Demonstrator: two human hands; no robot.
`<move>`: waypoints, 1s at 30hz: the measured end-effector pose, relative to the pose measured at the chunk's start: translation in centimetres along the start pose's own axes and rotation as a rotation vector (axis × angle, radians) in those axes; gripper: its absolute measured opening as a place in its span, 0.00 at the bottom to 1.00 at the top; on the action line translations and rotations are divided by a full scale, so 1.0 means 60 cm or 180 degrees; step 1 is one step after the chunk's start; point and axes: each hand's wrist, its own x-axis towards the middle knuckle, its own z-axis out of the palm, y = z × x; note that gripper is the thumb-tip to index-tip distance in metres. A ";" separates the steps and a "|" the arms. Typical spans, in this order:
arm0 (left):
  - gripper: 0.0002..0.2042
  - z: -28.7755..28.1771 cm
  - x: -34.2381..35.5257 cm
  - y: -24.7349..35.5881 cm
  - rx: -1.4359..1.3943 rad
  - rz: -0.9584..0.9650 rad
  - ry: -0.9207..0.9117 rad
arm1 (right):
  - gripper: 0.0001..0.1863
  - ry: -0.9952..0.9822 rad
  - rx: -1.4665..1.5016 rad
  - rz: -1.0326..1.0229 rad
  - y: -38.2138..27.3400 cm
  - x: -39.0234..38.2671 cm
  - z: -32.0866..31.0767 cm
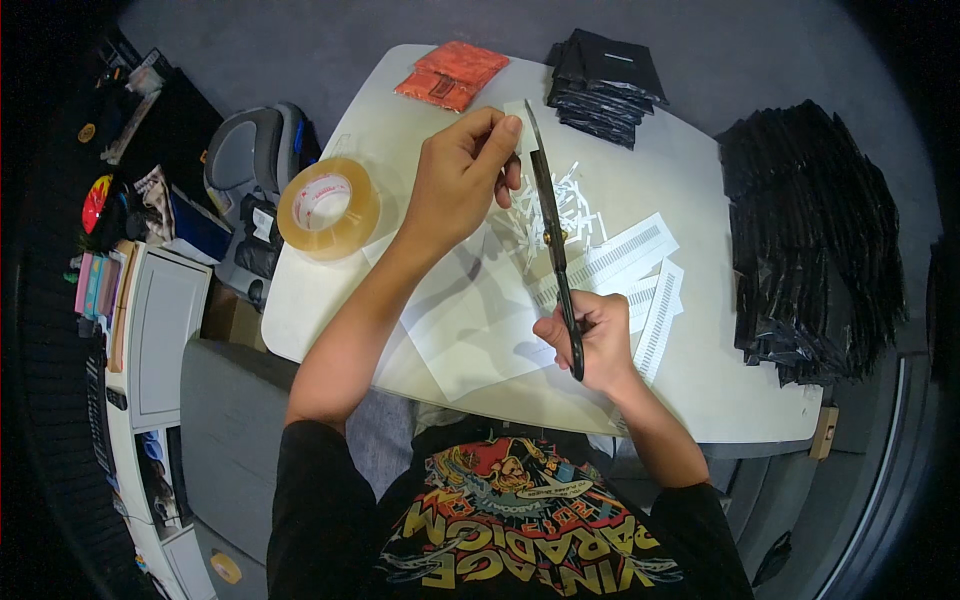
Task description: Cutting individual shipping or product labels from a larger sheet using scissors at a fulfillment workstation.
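My left hand (465,172) is raised over the far middle of the table, thumb and fingers pinched on a small white slip of paper (515,108). In my right hand (598,345) is a pair of dark scissors (548,205), its handles near the table's front and its blades pointing away from me. The blade tips come up just right of the slip; whether they touch it I cannot tell. Beneath the scissors lies a heap of thin white paper offcuts (572,208). Several printed label strips (618,256) lie beside it, left of which is a plain white sheet (465,345).
A big roll of clear tape (354,226) rests at the table's left. Orange plastic packets (455,75) and a stack of black plastic packages (605,85) sit at the far edge. A tall pile of black packages (815,240) stands at the right, beside the white table (720,390).
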 end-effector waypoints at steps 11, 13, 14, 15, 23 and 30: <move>0.18 -0.001 0.000 0.009 -0.0239 -0.0279 -0.0062 | 0.20 -0.0206 -0.0211 -0.0233 0.005 0.004 -0.003; 0.18 -0.002 0.002 0.009 -0.0218 -0.0302 -0.0077 | 0.20 -0.0178 -0.0248 -0.0214 0.003 0.005 -0.004; 0.18 -0.002 0.002 0.009 -0.0204 -0.0307 -0.0073 | 0.20 -0.0197 -0.0232 -0.0190 0.002 0.005 -0.004; 0.18 -0.002 0.002 0.009 -0.0188 -0.0312 -0.0068 | 0.20 -0.0218 -0.0214 -0.0167 0.000 0.005 -0.004; 0.18 0.005 -0.001 0.007 -0.0188 -0.0291 -0.0134 | 0.23 -0.0063 -0.0308 -0.0106 -0.005 0.004 -0.003; 0.18 0.003 -0.004 0.005 -0.0225 -0.0379 -0.0147 | 0.28 0.0148 -0.0408 0.0059 -0.003 0.003 0.006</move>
